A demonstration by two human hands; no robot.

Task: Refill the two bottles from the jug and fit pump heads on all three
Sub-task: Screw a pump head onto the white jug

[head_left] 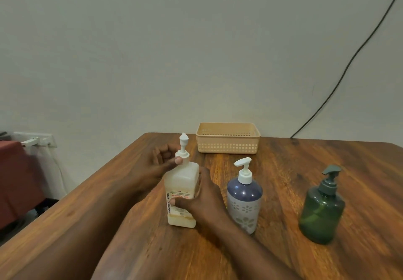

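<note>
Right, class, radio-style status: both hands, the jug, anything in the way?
Left hand at jug's pump collar. Right hand gripping jug body. All three pumps on. Nothing in the way.

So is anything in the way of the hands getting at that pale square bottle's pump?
Nothing visible. The left hand already pinches the white pump collar, and the right hand wraps the pale square bottle. The other two bottles stand apart to the right.

Three pump bottles (182,192), one basket (228,138), two hands (202,201) on one table (305,170)
</note>
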